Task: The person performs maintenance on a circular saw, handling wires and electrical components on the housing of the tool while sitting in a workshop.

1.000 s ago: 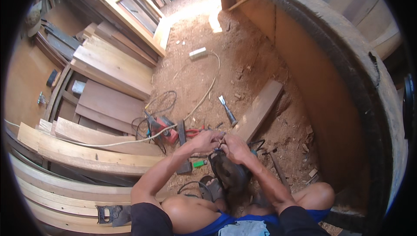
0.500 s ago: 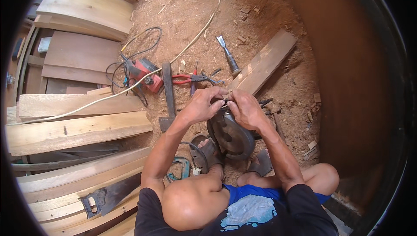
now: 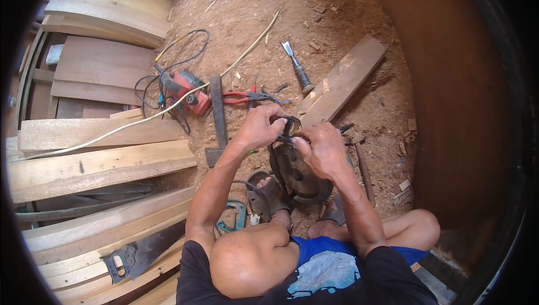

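Observation:
My left hand [image 3: 260, 127] and my right hand [image 3: 322, 149] are close together in front of me, above a circular saw [image 3: 300, 173] that stands between my feet. Both hands have their fingers closed in a pinch. Between them is a thin black piece [image 3: 291, 124], like cord or tape; its exact kind is unclear. My left fingertips grip its upper end, while my right thumb and fingers close on its lower part. The saw's dark round guard faces up toward me, and its handle is partly hidden behind my hands.
Left of my hands lie a hammer [image 3: 218, 117], red-handled pliers [image 3: 247, 97] and a red power planer [image 3: 188, 92]. A chisel [image 3: 296, 68] and a plank [image 3: 348, 78] lie ahead. Boards [image 3: 101, 170] are stacked left, with a handsaw [image 3: 135, 257] on them. A brown panel [image 3: 449, 92] stands right.
My hands have moved slightly apart, my right hand lower and toward me. More of the black piece shows between them. The saw has shifted a little.

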Action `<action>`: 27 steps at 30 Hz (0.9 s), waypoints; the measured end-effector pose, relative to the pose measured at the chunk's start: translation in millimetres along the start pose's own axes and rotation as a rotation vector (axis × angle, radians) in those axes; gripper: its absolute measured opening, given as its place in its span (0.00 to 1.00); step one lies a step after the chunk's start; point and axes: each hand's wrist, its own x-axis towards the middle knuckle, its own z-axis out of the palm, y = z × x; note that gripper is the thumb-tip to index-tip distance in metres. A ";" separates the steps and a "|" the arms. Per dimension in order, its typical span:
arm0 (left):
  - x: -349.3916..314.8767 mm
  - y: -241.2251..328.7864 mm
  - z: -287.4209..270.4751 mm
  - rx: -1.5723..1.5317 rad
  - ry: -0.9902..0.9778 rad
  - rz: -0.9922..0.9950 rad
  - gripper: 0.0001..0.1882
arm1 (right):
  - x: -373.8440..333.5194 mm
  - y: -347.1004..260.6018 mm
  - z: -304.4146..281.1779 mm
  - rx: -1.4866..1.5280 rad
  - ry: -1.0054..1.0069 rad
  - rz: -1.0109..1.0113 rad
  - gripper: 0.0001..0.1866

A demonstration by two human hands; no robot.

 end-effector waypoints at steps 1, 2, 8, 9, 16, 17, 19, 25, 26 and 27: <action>-0.9 3.1 -0.1 -0.002 -0.001 0.002 0.08 | -0.6 -6.2 3.3 -0.114 -0.029 0.020 0.17; -2.7 6.7 -0.6 0.004 -0.001 -0.014 0.08 | -1.8 -9.9 8.0 -0.117 -0.029 0.021 0.17; 2.9 -11.5 7.8 -0.144 -0.004 -0.004 0.07 | -0.2 -15.3 30.7 -0.160 0.111 0.151 0.19; 3.4 -9.8 8.8 -0.202 -0.010 -0.003 0.07 | 0.6 -14.3 31.7 -0.152 0.119 0.150 0.20; -1.7 -3.1 12.8 -0.441 -0.040 -0.065 0.07 | 12.4 -0.2 32.1 0.216 0.026 0.216 0.13; -2.5 -3.7 13.4 -0.485 -0.046 -0.066 0.06 | 11.6 -0.4 31.3 0.215 0.024 0.214 0.13; -2.7 -3.2 13.8 -0.529 -0.055 -0.065 0.06 | 8.7 -1.0 30.1 0.226 0.104 0.157 0.11; -1.6 -4.2 12.3 -0.239 0.043 0.060 0.06 | 2.8 -7.2 29.4 0.241 0.167 0.130 0.14; -2.9 -3.3 14.0 -0.217 0.070 0.084 0.06 | 2.6 -9.2 25.9 0.242 0.165 0.129 0.14; -4.1 -1.3 15.1 -0.194 0.096 0.109 0.06 | 1.8 -10.6 21.0 0.263 0.131 0.152 0.14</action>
